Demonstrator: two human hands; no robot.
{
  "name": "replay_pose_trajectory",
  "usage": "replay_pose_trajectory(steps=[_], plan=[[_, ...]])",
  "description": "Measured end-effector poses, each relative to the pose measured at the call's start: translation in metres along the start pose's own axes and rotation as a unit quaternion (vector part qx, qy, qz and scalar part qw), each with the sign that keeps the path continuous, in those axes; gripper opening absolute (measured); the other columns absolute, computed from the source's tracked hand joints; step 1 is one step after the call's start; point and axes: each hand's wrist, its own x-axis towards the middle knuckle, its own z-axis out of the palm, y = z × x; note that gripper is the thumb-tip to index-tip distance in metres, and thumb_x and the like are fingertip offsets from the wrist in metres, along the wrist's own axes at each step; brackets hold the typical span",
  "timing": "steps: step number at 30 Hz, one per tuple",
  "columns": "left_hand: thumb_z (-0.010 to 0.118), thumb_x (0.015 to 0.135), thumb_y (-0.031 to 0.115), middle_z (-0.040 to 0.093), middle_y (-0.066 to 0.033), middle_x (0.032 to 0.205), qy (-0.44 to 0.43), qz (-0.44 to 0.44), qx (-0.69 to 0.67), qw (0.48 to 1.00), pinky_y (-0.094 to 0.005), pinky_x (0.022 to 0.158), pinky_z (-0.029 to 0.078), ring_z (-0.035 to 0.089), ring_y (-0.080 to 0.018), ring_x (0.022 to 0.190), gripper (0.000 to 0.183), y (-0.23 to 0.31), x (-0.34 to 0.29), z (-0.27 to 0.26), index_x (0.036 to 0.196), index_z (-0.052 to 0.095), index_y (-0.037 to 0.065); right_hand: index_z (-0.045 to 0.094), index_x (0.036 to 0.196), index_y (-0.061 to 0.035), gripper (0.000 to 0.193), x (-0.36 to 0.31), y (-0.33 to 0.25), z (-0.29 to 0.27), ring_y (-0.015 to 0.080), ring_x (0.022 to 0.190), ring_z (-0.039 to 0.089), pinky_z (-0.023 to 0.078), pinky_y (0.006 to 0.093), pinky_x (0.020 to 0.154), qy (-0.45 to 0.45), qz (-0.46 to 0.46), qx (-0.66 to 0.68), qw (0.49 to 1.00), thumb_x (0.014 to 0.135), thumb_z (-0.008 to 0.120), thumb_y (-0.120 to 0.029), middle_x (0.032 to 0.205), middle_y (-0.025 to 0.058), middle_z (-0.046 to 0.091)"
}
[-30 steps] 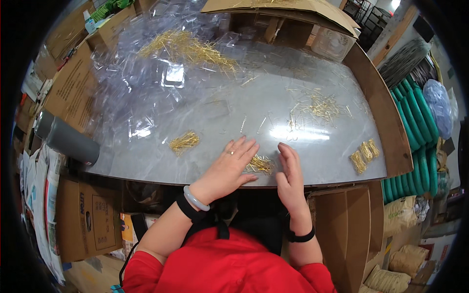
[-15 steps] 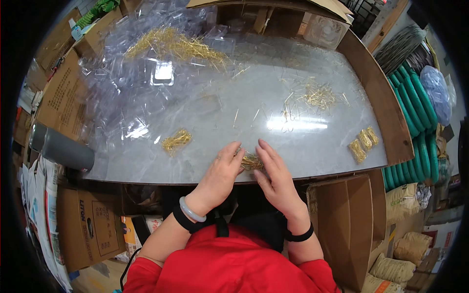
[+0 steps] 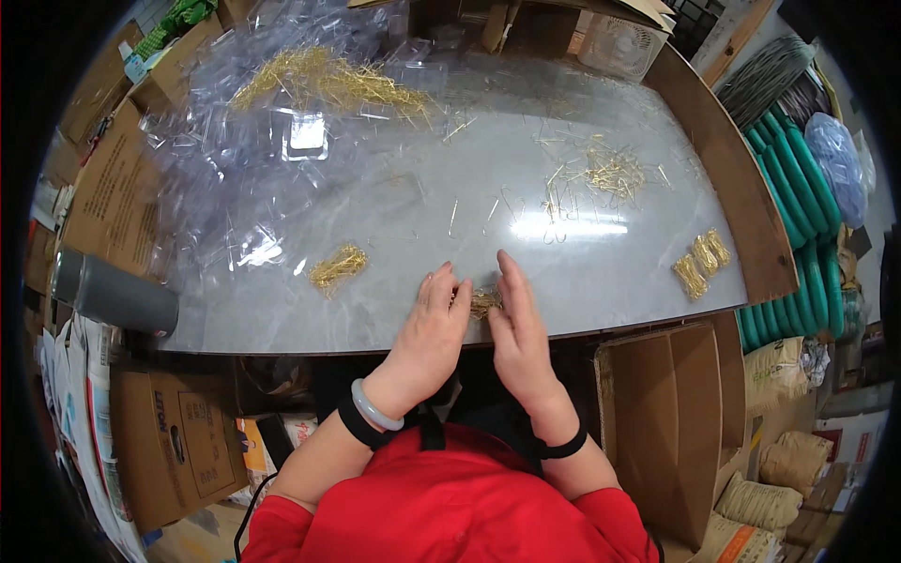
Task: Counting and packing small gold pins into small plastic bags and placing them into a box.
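On table (image 3: 638, 291): hook bundle (image 3: 485, 303) front centre | second bundle (image 3: 340, 268) left | three bundles (image 3: 704, 255) right | packs (image 3: 216, 178) back-left

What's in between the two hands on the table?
A small bunch of gold wires, partly hidden by the fingers, lies between the left hand and the right hand. The head view shows it.

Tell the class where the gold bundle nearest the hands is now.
In the head view, the gold bundle lies slightly right of centre, between the left hand and the right hand, by the near edge of the table.
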Motion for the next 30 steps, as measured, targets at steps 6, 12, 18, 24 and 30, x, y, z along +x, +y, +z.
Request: replay_pose_trajectory(steps=[6,12,18,24,30], plan=[[0.051,0.087,-0.003,0.043,-0.0281,0.137,0.041,0.035,0.015,0.998,-0.0504,0.118,0.033,0.041,-0.0443,0.137,0.049,-0.001,-0.002,0.0,0.135,0.046,-0.013,0.049,0.138,0.0031,0.044,-0.015,-0.007,-0.013,0.0399,0.128,0.055,0.048,0.0404,0.104,0.046,-0.044,-0.118,0.991,0.094,0.052,0.007,0.147,0.024,0.045],[0.052,0.086,-0.003,0.045,-0.0262,0.136,0.042,0.056,-0.002,0.998,-0.0526,0.118,0.032,0.041,-0.044,0.137,0.05,-0.002,-0.001,0.001,0.135,0.046,-0.013,0.055,0.126,0.0006,0.038,-0.033,-0.009,0.003,0.0384,0.106,0.064,0.056,0.0398,0.088,0.101,-0.044,-0.206,0.972,0.09,0.058,0.01,0.134,0.0223,0.049],[0.052,0.087,-0.002,0.046,-0.0285,0.132,0.016,0.029,0.0,0.999,-0.0542,0.114,0.036,0.045,-0.0458,0.131,0.05,0.0,0.0,-0.002,0.136,0.045,-0.013,0.057,0.125,0.0002,0.039,-0.006,-0.004,-0.015,0.0382,0.111,0.06,0.052,0.0411,0.093,0.038,0.017,-0.106,0.993,0.087,0.063,0.007,0.127,0.02,0.056],[0.051,0.09,0.0,0.046,-0.0305,0.132,0.083,-0.008,-0.057,0.995,-0.0485,0.112,0.04,0.047,-0.0468,0.127,0.058,0.002,-0.004,0.004,0.144,0.035,-0.014,0.053,0.132,0.0022,0.049,0.0,-0.006,-0.001,0.0428,0.133,0.048,0.043,0.0475,0.109,-0.051,-0.17,-0.303,0.936,0.085,0.064,0.002,0.141,0.0226,0.051],[0.05,0.093,-0.001,0.045,-0.0313,0.138,0.105,0.02,-0.053,0.993,-0.0483,0.111,0.041,0.047,-0.0475,0.129,0.065,0.0,-0.006,0.008,0.152,0.024,-0.008,0.062,0.121,0.0032,0.04,-0.001,-0.003,0.003,0.0364,0.123,0.058,0.05,0.0446,0.101,-0.033,-0.17,-0.339,0.925,0.081,0.061,0.002,0.127,0.0167,0.062]])
